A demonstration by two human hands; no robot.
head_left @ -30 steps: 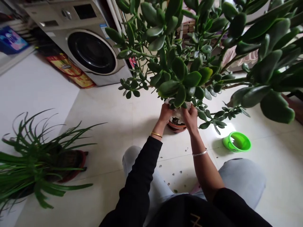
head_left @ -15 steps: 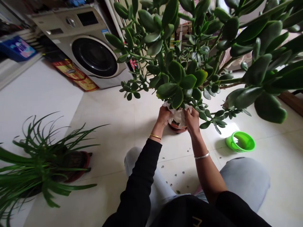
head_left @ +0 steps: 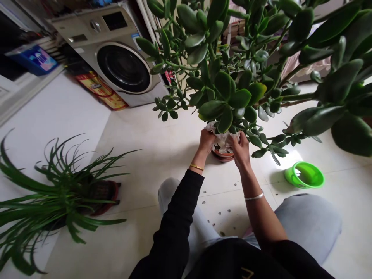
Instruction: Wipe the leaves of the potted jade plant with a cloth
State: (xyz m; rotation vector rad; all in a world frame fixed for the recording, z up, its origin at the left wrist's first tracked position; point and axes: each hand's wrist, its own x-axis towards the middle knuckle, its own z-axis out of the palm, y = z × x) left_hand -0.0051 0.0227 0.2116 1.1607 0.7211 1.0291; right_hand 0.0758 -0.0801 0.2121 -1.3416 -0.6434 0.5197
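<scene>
A crumpled whitish sheet, paper or thin plastic [head_left: 223, 142], lies against the front and rim of a reddish-brown plant pot [head_left: 223, 155]. My left hand [head_left: 206, 142] grips the sheet's left side, fingers curled. On the right side my right hand [head_left: 240, 149] is closed on it, thumb towards the middle. A large jade plant [head_left: 225, 99] with thick green leaves rises out of the pot and overhangs both hands. Its leaves hide the soil and the pot's back.
A bright green bucket [head_left: 304, 175] stands on the tiled floor to the right. Small dark crumbs [head_left: 220, 212] are scattered before my knees. At left is a long-leaved potted plant [head_left: 72, 197]; behind stand a washing machine [head_left: 123, 68] and a red-yellow bag [head_left: 100, 90].
The view has shifted slightly, so everything sits a bit further right. My hands stay on the sheet, which looks more bunched up, with less of it hanging over the pot's front.
</scene>
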